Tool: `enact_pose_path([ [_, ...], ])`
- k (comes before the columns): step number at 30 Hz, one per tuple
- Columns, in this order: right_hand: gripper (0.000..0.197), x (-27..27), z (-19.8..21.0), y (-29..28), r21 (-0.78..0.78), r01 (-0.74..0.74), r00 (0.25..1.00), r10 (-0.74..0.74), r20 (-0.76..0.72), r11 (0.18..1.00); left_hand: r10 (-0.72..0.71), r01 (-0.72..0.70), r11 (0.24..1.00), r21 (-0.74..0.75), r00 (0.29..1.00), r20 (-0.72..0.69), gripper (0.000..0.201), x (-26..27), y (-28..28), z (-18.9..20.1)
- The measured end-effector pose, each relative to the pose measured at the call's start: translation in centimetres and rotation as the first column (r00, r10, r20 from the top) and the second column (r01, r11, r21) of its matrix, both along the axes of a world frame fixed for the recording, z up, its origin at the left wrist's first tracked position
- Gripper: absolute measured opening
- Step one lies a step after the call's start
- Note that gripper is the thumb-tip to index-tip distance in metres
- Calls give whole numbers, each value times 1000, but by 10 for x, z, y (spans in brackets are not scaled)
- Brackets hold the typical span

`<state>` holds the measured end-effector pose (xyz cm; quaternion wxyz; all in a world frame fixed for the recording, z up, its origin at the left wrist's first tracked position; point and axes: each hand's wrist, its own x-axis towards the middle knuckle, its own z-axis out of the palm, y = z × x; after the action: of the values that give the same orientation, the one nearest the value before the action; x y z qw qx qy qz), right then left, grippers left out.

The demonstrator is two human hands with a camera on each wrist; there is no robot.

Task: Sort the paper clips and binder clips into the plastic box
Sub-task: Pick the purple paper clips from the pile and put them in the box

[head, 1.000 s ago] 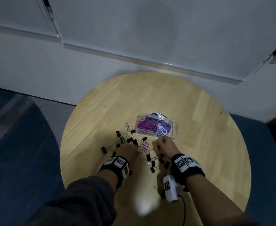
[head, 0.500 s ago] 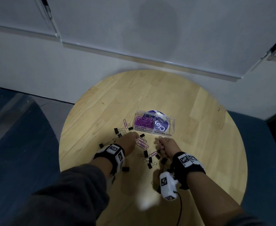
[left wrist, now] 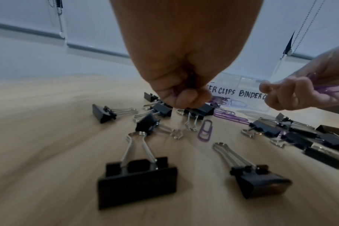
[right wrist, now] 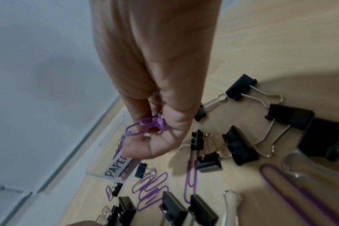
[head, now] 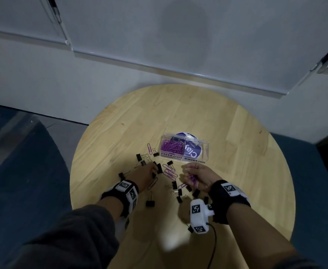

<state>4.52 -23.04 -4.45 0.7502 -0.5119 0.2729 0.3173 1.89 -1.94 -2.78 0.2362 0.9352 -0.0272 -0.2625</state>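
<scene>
Lifted since a second ago, the right hand [head: 197,176] now hovers just before the plastic box [head: 205,152] with its fingers curled round a bunch of purple paper clips [right wrist: 145,125], while the left hand [head: 144,174] stays low, fingertips pinching among the black binder clips [left wrist: 137,177]. Loose binder clips and more purple clips [head: 170,171] lie scattered on the round wooden table [head: 237,133] between both hands and the box, whose left compartment holds purple clips.
</scene>
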Motion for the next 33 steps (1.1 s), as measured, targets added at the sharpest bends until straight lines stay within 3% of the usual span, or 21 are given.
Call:
enact_pose_path([
  [3, 18, -4, 1, 5, -156, -70, 997, 76, 29, 985, -13, 11, 995, 101, 1000, 19, 30, -5, 0, -5],
  [4, 16, -4, 1, 7, -293, -142, 984, 167, 62, 946, -14, 7, 988, 156, 999, 43, 30, -6, -1, -5],
  [5, 16, -5, 1, 9, -473, -220, 950, 298, 96, 853, -19, 6, 979, 206, 998, 64, 33, -8, -2, -5],
  [7, 19, -6, 0, 13, -790, -325, 801, 595, 62, 520, -48, 29, 960, 280, 997, 63, 37, -9, -4, -9],
  [9, 8, -11, 0, 18, -912, -383, 597, 793, -124, 146, -78, 57, 942, 332, 996, 49, 37, -11, -6, -13],
  [10, 3, -14, 2, 21, -926, -379, 512, 836, -199, 12, -85, 67, 933, 353, 996, 35, 36, -12, -7, -15],
  [11, 10, -15, 1, 22, -928, -363, 443, 861, -251, -83, -89, 72, 926, 371, 996, 28, 35, -12, -8, -16],
  [12, 13, -15, 2, 22, -922, -363, 391, 876, -284, -137, -87, 73, 921, 383, 996, 19, 35, -12, -10, -17],
  [15, 9, -11, 5, 25, -906, -383, 313, 897, -311, -181, -85, 80, 922, 380, 996, -5, 34, -9, -12, -17],
  [17, 13, -9, 7, 27, -901, -403, 304, 906, -294, -157, -99, 87, 929, 360, 995, 16, 29, -9, -12, -13],
  [20, 16, -8, 12, 25, -923, -384, 433, 888, -154, 27, -159, 127, 950, 286, 983, 95, 23, -9, -11, -7],
  [21, 16, -7, 16, 22, -926, -374, 461, 877, -134, 54, -170, 138, 955, 263, 980, 104, 21, -8, -12, -3],
  [25, 26, -6, 30, 13, -921, -384, 477, 868, -137, 65, -129, 116, 970, 213, 991, 48, 30, 3, -15, 7],
  [27, 31, -11, 34, 10, -904, -416, 481, 868, -124, 101, -200, 180, 947, 265, 978, 52, 31, 7, -18, 8],
  [29, 25, -22, 35, 7, -878, -467, 438, 890, -125, 106, -298, 276, 911, 306, 954, 26, 31, 10, -19, 9],
  [30, 17, -28, 35, 5, -870, -489, 383, 912, -147, 65, -333, 313, 898, 309, 943, 11, 32, 11, -20, 9],
  [33, 22, -43, 31, 0, -846, -495, 122, 948, -293, -198, -372, 363, 879, 308, 928, -33, 38, 15, -22, 11],
])
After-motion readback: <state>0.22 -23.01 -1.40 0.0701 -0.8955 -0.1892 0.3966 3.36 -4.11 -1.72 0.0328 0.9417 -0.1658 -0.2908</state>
